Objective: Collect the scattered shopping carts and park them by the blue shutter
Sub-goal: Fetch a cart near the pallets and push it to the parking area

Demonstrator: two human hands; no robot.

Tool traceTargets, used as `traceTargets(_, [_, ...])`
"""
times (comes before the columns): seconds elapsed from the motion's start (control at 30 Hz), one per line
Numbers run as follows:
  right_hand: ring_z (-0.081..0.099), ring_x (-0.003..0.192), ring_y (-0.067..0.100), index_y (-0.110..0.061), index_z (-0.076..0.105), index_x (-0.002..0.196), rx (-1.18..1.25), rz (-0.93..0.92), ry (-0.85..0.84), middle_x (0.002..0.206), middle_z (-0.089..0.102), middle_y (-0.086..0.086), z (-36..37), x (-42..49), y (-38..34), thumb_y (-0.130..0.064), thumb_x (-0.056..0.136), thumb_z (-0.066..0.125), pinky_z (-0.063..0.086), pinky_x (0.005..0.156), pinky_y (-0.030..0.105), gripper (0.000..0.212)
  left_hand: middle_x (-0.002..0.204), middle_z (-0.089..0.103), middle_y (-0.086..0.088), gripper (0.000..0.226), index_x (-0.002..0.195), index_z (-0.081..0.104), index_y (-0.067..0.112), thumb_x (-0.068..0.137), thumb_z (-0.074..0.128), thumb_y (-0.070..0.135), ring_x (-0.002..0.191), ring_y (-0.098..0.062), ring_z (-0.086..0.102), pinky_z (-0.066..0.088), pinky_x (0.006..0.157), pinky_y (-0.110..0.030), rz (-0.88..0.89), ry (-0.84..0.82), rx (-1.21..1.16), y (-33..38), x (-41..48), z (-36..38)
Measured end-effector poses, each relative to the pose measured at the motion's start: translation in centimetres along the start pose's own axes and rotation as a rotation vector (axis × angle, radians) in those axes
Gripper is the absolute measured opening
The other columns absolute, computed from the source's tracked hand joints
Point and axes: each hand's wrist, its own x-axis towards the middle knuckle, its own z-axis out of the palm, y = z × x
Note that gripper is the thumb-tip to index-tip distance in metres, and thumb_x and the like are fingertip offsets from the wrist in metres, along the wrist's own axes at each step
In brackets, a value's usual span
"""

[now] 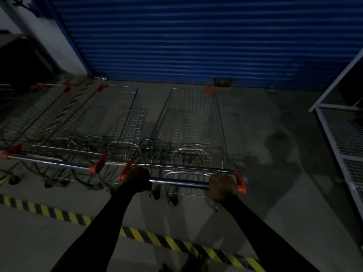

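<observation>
A wire shopping cart (189, 122) with orange corner caps stands in front of me, its nose pointing at the blue shutter (196, 36). My left hand (137, 178) grips the left end of its handle bar (178, 182). My right hand (222, 186) grips the right end, next to the orange end cap. To the left, a second cart (110, 118) is parked side by side with it, and a third cart (33, 114) stands further left. Both sleeves are dark.
A yellow-and-black hazard stripe (157, 239) runs across the concrete floor behind the carts. A white wire-mesh rack (341, 134) stands at the right edge. A white pillar (49, 36) borders the shutter on the left. Bare floor lies between the held cart and the rack.
</observation>
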Motion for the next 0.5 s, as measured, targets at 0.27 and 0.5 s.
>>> traceTargets(0.27, [0.071,0.074,0.029,-0.018,0.073,0.082,-0.104,0.036,-0.234,0.075,0.072,0.006,-0.4,-0.2,-1.4,-0.05,0.071,0.069,0.054,0.072,0.034,0.035,0.108,0.071,-0.006,0.058,0.122,0.067,0.01,0.072,0.078,0.038,0.104,-0.028,0.068,0.021,0.121,-0.058,0.213,0.425,-0.171,-2.0,-3.4,1.6])
traceTargets(0.5, [0.043,0.136,0.03,-0.026,0.032,0.154,-0.062,-0.116,-0.252,0.154,0.042,0.004,0.2,-1.3,-12.8,-0.065,0.08,0.057,0.027,0.113,0.051,0.087,0.16,0.031,-0.01,0.069,0.154,0.032,0.011,0.095,0.054,0.04,0.15,-0.029,0.024,0.018,0.122,-0.044,0.285,0.456,-0.329,-8.7,-11.4,7.7])
